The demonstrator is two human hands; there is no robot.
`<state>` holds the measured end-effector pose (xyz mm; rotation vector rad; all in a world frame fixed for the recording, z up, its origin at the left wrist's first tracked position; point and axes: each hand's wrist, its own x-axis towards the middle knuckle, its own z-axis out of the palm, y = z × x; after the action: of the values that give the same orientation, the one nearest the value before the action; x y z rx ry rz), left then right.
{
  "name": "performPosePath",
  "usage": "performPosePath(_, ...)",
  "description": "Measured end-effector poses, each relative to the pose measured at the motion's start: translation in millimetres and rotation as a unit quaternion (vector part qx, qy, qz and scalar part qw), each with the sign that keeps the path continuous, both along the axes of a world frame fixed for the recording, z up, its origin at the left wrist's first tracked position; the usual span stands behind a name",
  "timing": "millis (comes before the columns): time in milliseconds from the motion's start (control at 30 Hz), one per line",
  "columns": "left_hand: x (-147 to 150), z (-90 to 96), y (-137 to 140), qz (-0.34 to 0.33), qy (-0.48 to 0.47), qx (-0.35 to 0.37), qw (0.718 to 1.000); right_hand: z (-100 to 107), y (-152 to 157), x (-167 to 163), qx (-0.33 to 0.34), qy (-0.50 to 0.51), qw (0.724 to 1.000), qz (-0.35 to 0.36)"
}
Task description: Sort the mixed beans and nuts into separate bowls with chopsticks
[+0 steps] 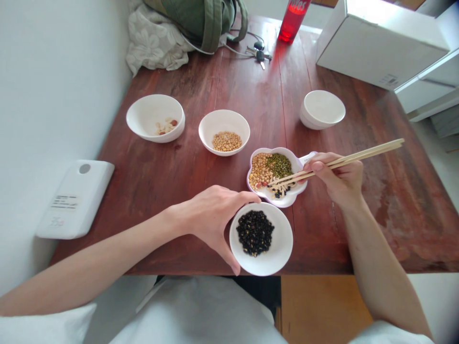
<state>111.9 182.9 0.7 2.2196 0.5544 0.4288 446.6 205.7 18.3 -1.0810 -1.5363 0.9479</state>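
My left hand (pixel 218 217) curves around the left side of a white bowl (pixel 281 243) near the table's front edge, thumb and fingers on its wall. Black beans (pixel 256 232) lie in that bowl. In my right hand (pixel 337 179) is a pair of wooden chopsticks (pixel 369 152), their tips down in a flower-shaped dish (pixel 292 198) with a purple rim and short handle. Soybeans (pixel 261 167), green mung beans (pixel 279 166), pale slivers and a few black beans share the dish. The tips are by the slivers; whether they pinch anything I cannot tell.
Behind stand a white bowl (pixel 224 119) of soybeans, a bowl (pixel 141 114) with a few nuts and a white bowl (pixel 322 110) at right. A white device (pixel 77 200) sits left. Farther back are a bag (pixel 201 19), keys (pixel 259 53), a red bottle (pixel 291 24) and a white box (pixel 380 48).
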Motion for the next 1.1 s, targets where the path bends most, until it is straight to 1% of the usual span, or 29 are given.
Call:
performPosePath(200, -0.1, 0.0, 0.4, -0.002, 0.0, 0.0, 1.0, -2.7, -0.7, -0.2, -0.016, 0.002, 1.0, -0.012)
performPosePath(400, 0.0, 0.2, 0.4, -0.002, 0.009, 0.0, 1.0, -2.7, 0.4, -0.7, -0.019, 0.005, 1.0, -0.004)
performPosePath(633, 0.2, 0.8, 1.2, 0.0, 0.004, 0.003, 1.0, -6.3, 2.8, 1.5, -0.057, 0.018, 0.998, -0.002)
performPosePath(933, 0.2, 1.7, 0.9, -0.005, 0.013, -0.003, 1.0, -7.5, 2.4, 0.9, -0.056, 0.024, 0.998, -0.006)
performPosePath(1000, 0.0, 0.8, 0.4, -0.004, 0.009, 0.001, 1.0, -7.3, 3.1, 2.0, -0.061, 0.04, 0.997, -0.004)
performPosePath(1100, -0.1, -0.7, -0.3, 0.001, 0.004, 0.004, 1.0, -2.7, 2.1, 2.3, -0.045, 0.105, 0.993, 0.004)
